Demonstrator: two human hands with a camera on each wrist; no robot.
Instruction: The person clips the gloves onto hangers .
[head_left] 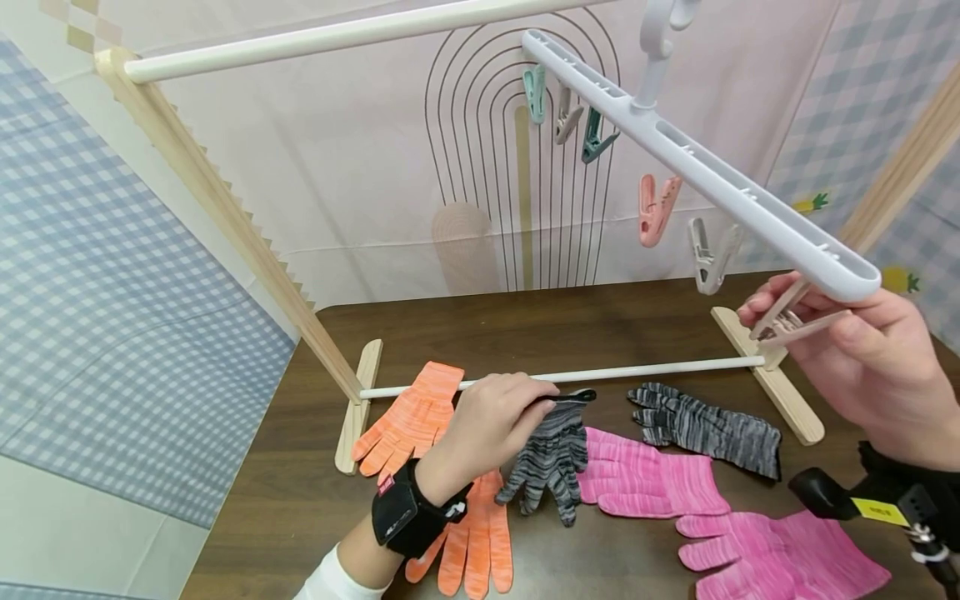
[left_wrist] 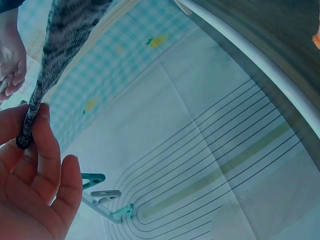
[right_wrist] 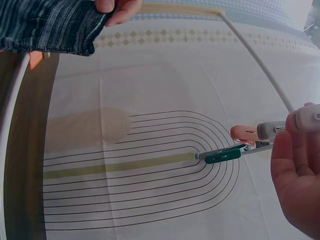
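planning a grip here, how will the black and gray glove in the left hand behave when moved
It will likely be floppy: the black and gray glove hangs limply from the left hand, which pinches one end. It is probably light, since that pinch seems enough to hold it. Its knit looks textured, so it may not slip easily.

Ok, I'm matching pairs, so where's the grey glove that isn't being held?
In the head view, the loose grey glove lies on the table right of centre, between the white lower bar and the pink gloves, beside the right wooden foot.
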